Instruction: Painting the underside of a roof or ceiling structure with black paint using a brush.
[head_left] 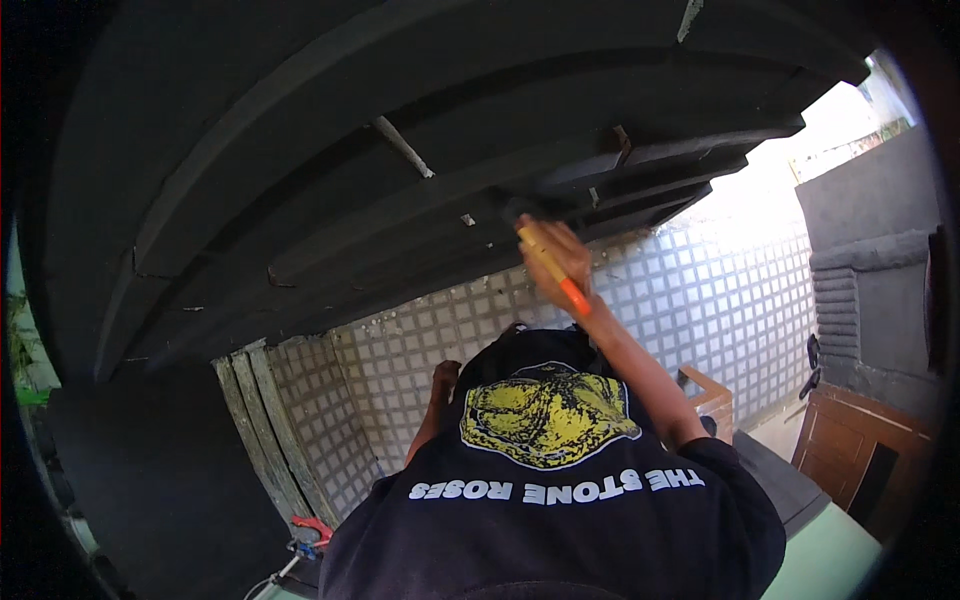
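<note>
The right hand (566,255) is closed around the yellow-and-orange handle of a brush (537,246), fingers wrapped along it, seemingly so the dark head can angle up at the black ribbed boards (290,130); the head blurs into them, so contact is unclear. The left hand (446,377) hangs low near the black shirt (540,530), partly hidden; I cannot tell how open it is or whether it holds anything. The boards' ridges and stepped right edge limit flat sweeps, suggesting strokes along the ribs. Open room lies between the right hand and the tiled surface (735,285), with wooden posts (262,430) well apart leftward.
</note>
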